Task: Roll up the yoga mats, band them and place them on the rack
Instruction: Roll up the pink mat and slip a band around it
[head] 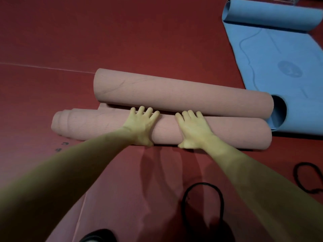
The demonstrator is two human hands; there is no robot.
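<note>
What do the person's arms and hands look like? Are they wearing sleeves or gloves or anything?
Both arms are bare all the way up to the frame edge, with no sleeves in view. The left hand and the right hand are bare too: no gloves, and I can see no rings, watch or bracelets. All the fingers show, with short nails.

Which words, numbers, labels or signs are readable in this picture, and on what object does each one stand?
No text is readable.
Dark marks on the red floor, left of the near pink roll: too small and blurred to read.
Round emblem and curved lines printed on the blue mat: faint, with no legible letters.
</note>
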